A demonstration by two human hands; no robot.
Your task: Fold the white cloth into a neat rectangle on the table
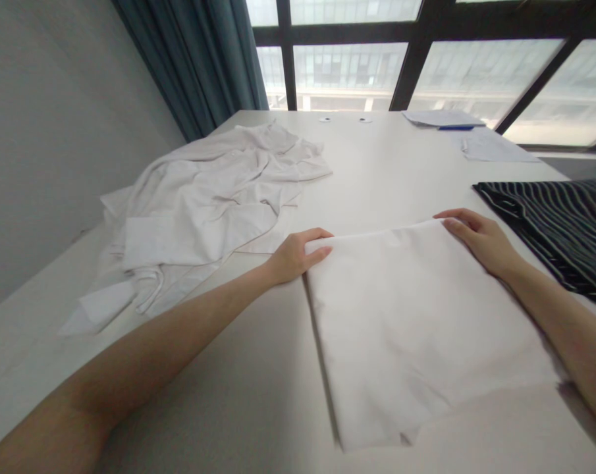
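Observation:
A folded white cloth (pixel 416 316), perhaps a garment, lies spread on the white table in front of me. Its far left corner is pinched between the thumb and fingers of my left hand (pixel 298 255). At the far right corner, my right hand (pixel 475 238) grips the same edge, thumb on top and fingers behind. The far edge runs fairly straight between both hands. Near the bottom, the cloth's edge is uneven, with small creases. My right forearm covers part of its right side.
A rumpled pile of white garments (pixel 218 191) lies to the left. Dark striped fabric (pixel 554 230) sits at the right. Papers (pixel 440 118) and a blue pen (pixel 456 128) rest at the far right of the table (pixel 367 178). A blue curtain (pixel 203 59) hangs beside the windows.

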